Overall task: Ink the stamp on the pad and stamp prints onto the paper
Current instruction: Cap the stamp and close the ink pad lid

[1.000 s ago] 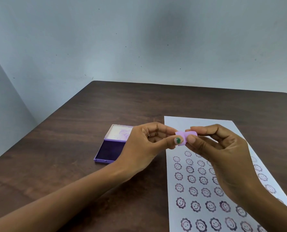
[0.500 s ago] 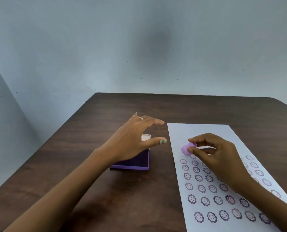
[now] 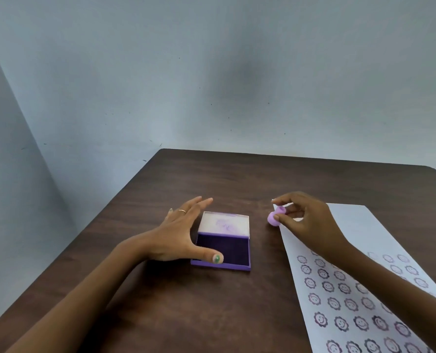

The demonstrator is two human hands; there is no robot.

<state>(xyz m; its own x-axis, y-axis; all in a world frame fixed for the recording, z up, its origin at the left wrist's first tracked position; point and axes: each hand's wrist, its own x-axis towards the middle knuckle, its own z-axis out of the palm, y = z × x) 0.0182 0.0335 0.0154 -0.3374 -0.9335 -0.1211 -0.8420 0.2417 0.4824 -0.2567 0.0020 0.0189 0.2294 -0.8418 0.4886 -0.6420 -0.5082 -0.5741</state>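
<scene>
A purple ink pad lies open on the dark wooden table, its pale lid folded back behind the dark pad. My left hand is spread open beside the pad's left edge, thumb over the front left corner and fingers reaching past the lid. It grips nothing. My right hand pinches a small lilac stamp between thumb and fingers, held a little above the table just right of the pad, near the top left corner of the white paper. The paper's lower part bears several rows of purple smiley flower prints.
The table ends at a far edge against a pale blue-grey wall, and its left edge runs diagonally toward me. My right forearm crosses over the printed paper.
The two hands have parted after holding the stamp together. My left hand moved left to the ink pad and opened. My right hand carried the stamp toward the pad.
</scene>
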